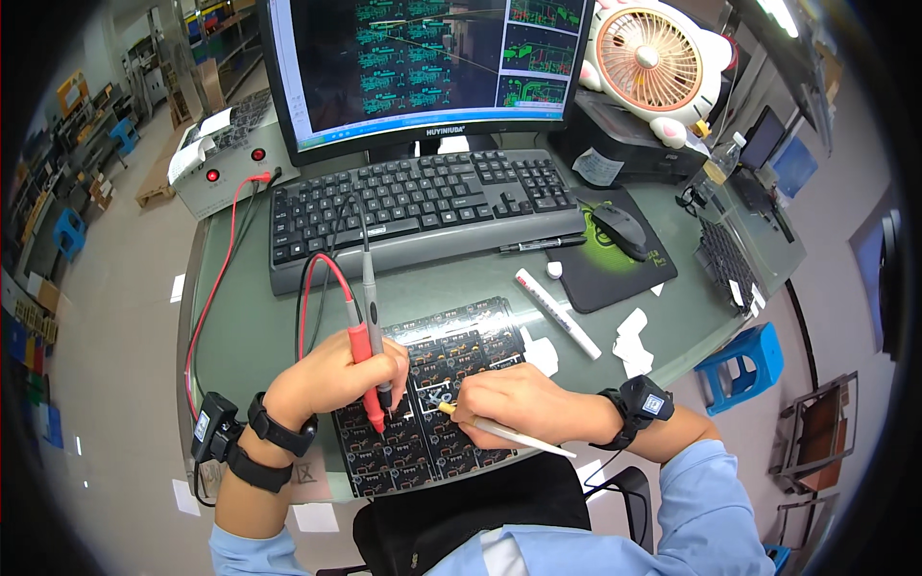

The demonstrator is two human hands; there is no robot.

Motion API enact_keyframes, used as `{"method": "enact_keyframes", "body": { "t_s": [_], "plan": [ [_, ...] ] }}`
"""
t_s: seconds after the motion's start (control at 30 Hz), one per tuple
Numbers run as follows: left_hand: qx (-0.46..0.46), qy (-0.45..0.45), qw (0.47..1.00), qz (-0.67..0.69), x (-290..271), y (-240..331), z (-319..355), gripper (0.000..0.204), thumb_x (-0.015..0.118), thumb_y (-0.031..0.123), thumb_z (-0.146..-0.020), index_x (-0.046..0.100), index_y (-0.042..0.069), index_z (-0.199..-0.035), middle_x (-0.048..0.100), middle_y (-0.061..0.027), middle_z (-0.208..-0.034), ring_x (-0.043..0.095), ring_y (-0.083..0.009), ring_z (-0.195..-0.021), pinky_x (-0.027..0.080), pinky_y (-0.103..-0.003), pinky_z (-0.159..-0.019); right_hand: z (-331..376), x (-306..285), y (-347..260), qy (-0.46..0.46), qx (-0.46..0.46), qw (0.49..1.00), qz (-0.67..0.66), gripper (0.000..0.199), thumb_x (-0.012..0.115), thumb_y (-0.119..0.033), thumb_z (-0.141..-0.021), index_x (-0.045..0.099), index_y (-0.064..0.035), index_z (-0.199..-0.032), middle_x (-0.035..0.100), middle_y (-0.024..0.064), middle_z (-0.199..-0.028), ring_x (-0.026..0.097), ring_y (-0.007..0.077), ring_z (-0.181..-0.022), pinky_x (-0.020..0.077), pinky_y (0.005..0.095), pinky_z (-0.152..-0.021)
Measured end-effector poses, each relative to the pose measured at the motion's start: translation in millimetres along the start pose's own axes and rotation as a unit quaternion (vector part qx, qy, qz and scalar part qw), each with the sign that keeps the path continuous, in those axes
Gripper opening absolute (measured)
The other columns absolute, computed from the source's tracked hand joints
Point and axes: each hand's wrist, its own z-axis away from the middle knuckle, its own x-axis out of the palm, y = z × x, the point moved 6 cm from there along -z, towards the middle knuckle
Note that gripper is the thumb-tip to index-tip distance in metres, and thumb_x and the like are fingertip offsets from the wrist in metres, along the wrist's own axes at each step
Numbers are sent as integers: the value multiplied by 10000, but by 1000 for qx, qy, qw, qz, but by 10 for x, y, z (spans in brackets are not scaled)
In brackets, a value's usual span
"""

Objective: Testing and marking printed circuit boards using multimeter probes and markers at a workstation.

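Left hand [331, 376] grips red probe [362, 360] and black probe [373, 317] on circuit panel [437, 384]; right hand [519, 403] holds white pen [504, 430].

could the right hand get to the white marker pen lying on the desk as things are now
Probably yes. The long white marker pen lies bare on the grey-green desk, just beyond the black circuit board panel, with nothing between it and the right hand. That hand already holds a thin white pen, which it would need to free first.

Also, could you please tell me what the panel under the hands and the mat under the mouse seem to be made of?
The circuit panel: rigid laminate, probably fibreglass with a matte black coating, judging by its flat stiffness and pale printed patterns. The mouse mat: likely soft fabric-topped foam or rubber; it is thin, dull black with a green print, but the weave is not discernible.
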Motion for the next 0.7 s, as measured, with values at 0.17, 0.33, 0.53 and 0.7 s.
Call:
{"method": "enact_keyframes", "body": {
  "t_s": [0.17, 0.33, 0.53, 0.7],
  "plan": [
    [-2, 7, 1000, -6, -1, 11, -4, 335, 463, 229, -834, 622, -20, -677, 606, -71, -662, 565, -194, -651, 447, -315, -643, -16, -73, -24, -12, 9, 1000, -24, 196, 693, 2, -725, 532, -43, -827, 552, 67, -708, 596, 243, -607, 475, 324, -522],
    [-10, 7, 1000, -20, 9, -11, -18, 338, 461, 235, -830, 625, -17, -675, 620, -73, -668, 572, -198, -652, 447, -311, -642, 11, -53, 31, 17, 30, 998, -54, 186, 683, -3, -733, 524, -42, -820, 543, 76, -692, 582, 256, -582, 459, 336, -499],
    [-11, 14, 999, -31, -18, -20, -5, 333, 452, 237, -824, 640, 2, -680, 622, -66, -671, 571, -209, -648, 452, -309, -655, -17, -48, 33, -12, 16, 999, -37, 198, 685, 0, -731, 525, -44, -838, 549, 71, -697, 582, 251, -586, 460, 334, -501],
    [-10, 6, 999, -38, -24, 26, 4, 336, 453, 245, -821, 639, 6, -675, 622, -58, -665, 583, -204, -651, 455, -312, -650, -36, -54, 14, -9, 4, 999, -35, 181, 670, 9, -735, 522, -52, -820, 551, 64, -699, 583, 246, -596, 461, 326, -502]
  ]
}}
